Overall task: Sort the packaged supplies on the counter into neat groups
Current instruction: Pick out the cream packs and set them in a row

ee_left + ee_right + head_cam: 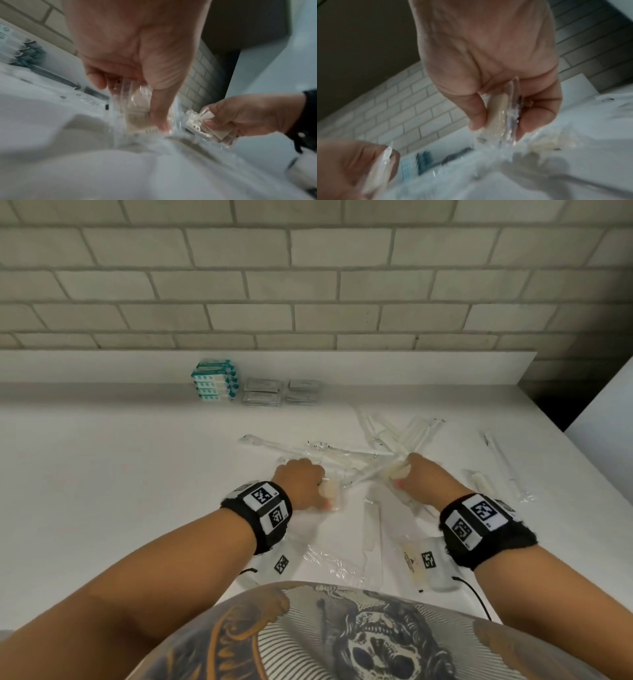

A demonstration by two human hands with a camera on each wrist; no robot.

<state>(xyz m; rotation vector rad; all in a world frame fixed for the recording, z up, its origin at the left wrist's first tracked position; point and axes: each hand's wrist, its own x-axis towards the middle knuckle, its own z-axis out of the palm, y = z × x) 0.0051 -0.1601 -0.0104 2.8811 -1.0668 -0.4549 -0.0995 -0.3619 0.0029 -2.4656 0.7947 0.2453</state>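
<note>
Clear-wrapped packets (342, 455) lie scattered just beyond both hands, the left hand (301, 477) pinching one wrapped item (329, 491) and the right hand (424, 474) gripping another (397, 472), so gathering seems underway, and next they probably need laying near the sorted stacks (253, 388).
</note>
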